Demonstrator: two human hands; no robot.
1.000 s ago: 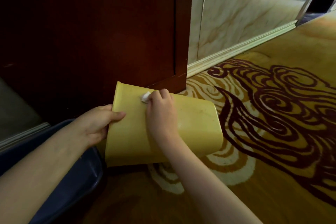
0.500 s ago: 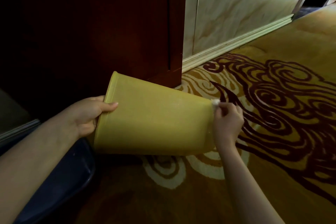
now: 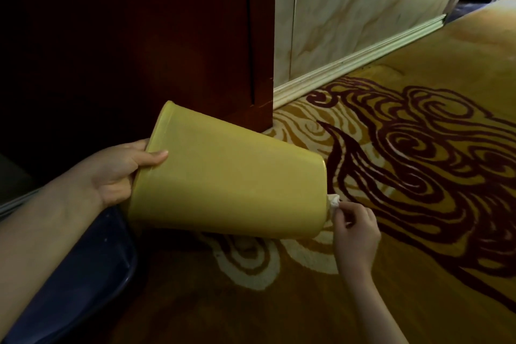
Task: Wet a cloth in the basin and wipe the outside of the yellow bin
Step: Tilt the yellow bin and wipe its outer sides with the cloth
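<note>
The yellow bin [image 3: 229, 184] lies tipped on its side above the carpet, open end to the left, base to the right. My left hand [image 3: 117, 173] grips its rim, thumb on the outside and fingers hidden inside. A small white cloth [image 3: 333, 202] is pinched in my right hand [image 3: 356, 232] and pressed against the lower right edge of the bin's base. Most of the cloth is hidden by my fingers. The dark blue basin [image 3: 92, 268] sits on the floor under my left forearm; its inside is not visible.
A dark red wooden cabinet [image 3: 167, 45] stands right behind the bin. To its right runs a marble-look wall [image 3: 363, 8] with a pale skirting board [image 3: 349, 64]. Yellow carpet with dark red swirls [image 3: 418, 162] covers the floor to the right and front.
My right hand slid the cloth from near the bin's rim along the side to the base, then down to the base's lower corner. The left hand kept its hold.
</note>
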